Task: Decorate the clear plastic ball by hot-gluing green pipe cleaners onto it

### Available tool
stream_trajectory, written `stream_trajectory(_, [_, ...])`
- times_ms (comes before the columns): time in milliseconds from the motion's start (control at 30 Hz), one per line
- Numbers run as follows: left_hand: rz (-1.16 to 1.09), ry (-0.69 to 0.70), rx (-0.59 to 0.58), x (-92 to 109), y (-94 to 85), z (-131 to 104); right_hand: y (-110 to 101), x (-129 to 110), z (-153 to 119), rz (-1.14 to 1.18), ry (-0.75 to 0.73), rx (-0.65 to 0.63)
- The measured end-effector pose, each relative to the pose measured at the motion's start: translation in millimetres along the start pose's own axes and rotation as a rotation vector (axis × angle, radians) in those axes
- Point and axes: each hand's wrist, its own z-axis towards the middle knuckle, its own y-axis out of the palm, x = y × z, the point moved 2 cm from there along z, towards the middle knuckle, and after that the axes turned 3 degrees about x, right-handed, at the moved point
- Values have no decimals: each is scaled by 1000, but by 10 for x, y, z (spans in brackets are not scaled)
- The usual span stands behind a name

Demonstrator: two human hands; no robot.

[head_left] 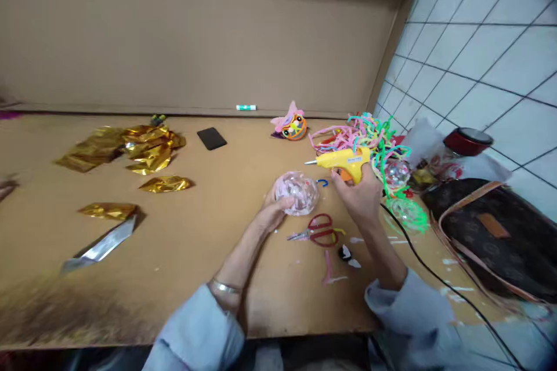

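Observation:
My left hand (275,208) is closed around a clear ball (300,192) with whitish-pink strands on it, held over the middle of the table. A yellow hot glue gun (343,158) is in my right hand (359,194), its nozzle pointing left, above and to the right of the ball. The fingers wrap the handle near the orange trigger (344,175). Just below the ball lie red-handled scissors (321,231). A short blue bent piece (322,182) rests between the two hands.
Colourful pipe cleaners (369,130) heap at the right, near a brown handbag (496,232) and a dark-red-lidded jar (467,142). A decorated ball (293,124) stands by the back board. Gold foil (152,148) and a black flat rectangle (212,138) lie left. A black cord (429,269) trails right.

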Motion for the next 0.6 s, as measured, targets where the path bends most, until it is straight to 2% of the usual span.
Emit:
stream_trajectory(200, [27, 53, 14, 161, -72, 0, 61, 83, -147, -17, 14, 71])
stream_trajectory(400, [53, 38, -20, 171, -57, -8, 17, 109, -132, 10, -57, 96])
stream_trajectory(600, [27, 15, -2, 171, -37, -26, -7, 88, -142, 13, -85, 108])
